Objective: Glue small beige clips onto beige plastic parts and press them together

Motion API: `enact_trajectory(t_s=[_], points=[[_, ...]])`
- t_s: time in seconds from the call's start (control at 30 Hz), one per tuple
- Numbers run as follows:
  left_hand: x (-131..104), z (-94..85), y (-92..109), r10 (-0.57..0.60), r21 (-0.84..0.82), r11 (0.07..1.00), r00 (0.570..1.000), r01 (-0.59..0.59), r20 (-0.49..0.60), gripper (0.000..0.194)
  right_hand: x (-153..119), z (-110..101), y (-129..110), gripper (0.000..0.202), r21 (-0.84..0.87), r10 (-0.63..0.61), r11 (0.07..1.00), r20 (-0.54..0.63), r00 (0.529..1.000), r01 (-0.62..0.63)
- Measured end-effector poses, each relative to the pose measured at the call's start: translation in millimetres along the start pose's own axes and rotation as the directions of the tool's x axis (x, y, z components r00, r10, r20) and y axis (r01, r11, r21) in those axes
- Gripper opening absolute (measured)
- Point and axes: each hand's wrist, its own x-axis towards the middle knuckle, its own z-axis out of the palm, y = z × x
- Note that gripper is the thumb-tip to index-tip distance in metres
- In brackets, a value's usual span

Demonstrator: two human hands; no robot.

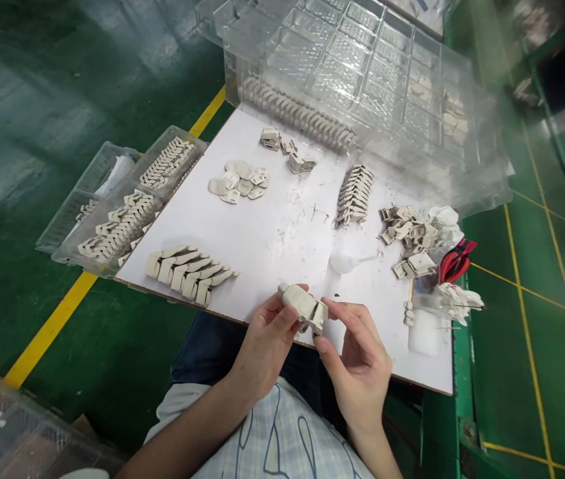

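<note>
In the head view, my left hand [266,342] grips a beige moulded plastic part [301,303] between thumb and fingers, just above the front edge of the white board. The part has a smooth rounded piece at its left and an angular bracket-like end at its right. My right hand [359,352] has its thumb and index finger at that angular end. A row of similar assembled parts [187,273] lies on the board to the left of my hands. Farther back is a pile of flat rounded covers [239,181].
Stacked clear compartment trays [347,50] stand along the board's back edge. Smaller clear trays [108,219] with parts sit at the left. On the right are loose brackets [409,233], red-handled pliers [454,263], a squeeze bottle [345,263] and a white block [423,332]. Another row of parts [355,194] lies mid-board.
</note>
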Motion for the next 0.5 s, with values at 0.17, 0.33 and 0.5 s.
enact_trajectory(t_s=[0.17, 0.33, 0.5], points=[[0.0, 0.3, -3.9, 0.017, -0.020, 1.000, 0.999, -0.017, -0.032, 0.045, 1.1, 1.4, -0.1, 0.043, -0.034, -0.010, 0.999, -0.019, 1.000, 0.009], [1.8, 2.8, -5.8, 0.016, -0.046, 0.999, 0.998, -0.019, -0.058, 0.048, 1.4, -0.3, -0.5, 0.042, -0.052, -0.023, 0.998, -0.097, 0.995, 0.018], [0.5, 4.0, -4.1, 0.025, -0.039, 0.999, 0.999, -0.027, -0.038, 0.045, 1.0, 0.0, 0.2, 0.044, -0.079, -0.061, 0.995, -0.073, 0.996, 0.055]])
